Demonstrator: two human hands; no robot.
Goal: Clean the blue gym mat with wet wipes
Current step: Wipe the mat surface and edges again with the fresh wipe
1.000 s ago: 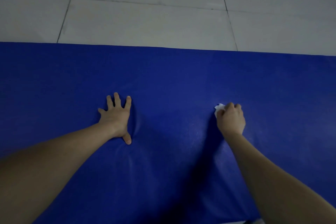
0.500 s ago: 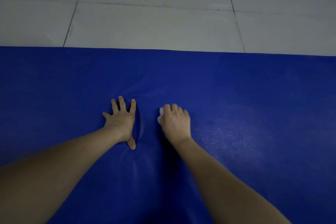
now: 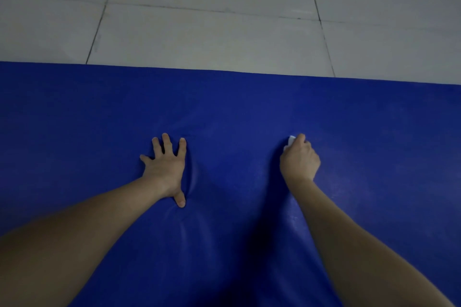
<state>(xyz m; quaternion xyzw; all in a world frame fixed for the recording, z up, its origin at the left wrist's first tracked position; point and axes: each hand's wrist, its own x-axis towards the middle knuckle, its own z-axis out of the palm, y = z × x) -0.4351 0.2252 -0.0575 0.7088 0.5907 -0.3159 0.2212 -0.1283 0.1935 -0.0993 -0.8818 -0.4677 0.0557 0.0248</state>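
The blue gym mat (image 3: 237, 112) fills the lower two thirds of the head view. My left hand (image 3: 166, 168) presses flat on it with fingers spread, denting the surface beside the thumb. My right hand (image 3: 299, 162) lies further right with fingers curled round a white wet wipe (image 3: 289, 143), of which only a small corner shows at the fingertips. The wipe is pressed against the mat. Faint damp streaks show on the mat near my right forearm.
Pale grey floor tiles (image 3: 212, 32) with dark grout lines lie beyond the mat's far edge (image 3: 224, 71). The mat runs out of view to the left, right and bottom.
My right hand slid with the wipe from the right to beside my left hand, then back out to the right. My left hand stayed pressed in place.
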